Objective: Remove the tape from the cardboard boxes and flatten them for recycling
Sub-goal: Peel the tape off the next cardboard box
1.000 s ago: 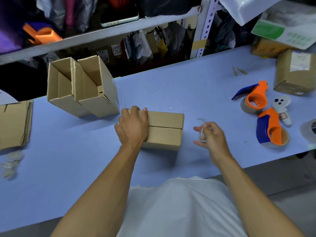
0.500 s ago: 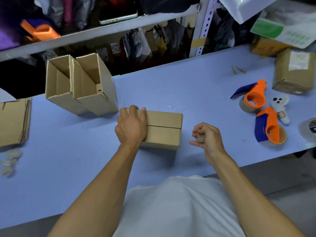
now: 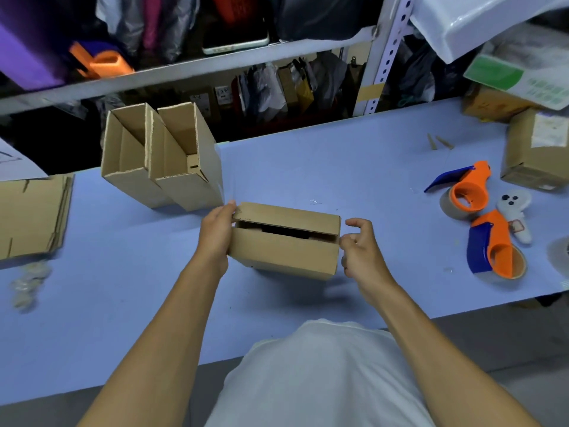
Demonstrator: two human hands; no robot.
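A small brown cardboard box is held just above the blue table in the middle of the head view, tilted a little. Its two top flaps have parted, and a dark gap shows between them. No tape is visible on the seam. My left hand grips the box's left end, thumb on the far flap's corner. My right hand is at the right end, its curled thumb and forefinger against the edge. Whether anything lies in its palm is hidden.
Two opened boxes stand behind at the left. A stack of flattened cardboard lies at the far left, with tape wads in front of it. On the right are two orange tape dispensers, a white controller and a sealed box.
My left hand shifted from on top of the box to its left end. My right hand, which had closed on a tape wad, came to the right end. The box rose and its flaps parted.
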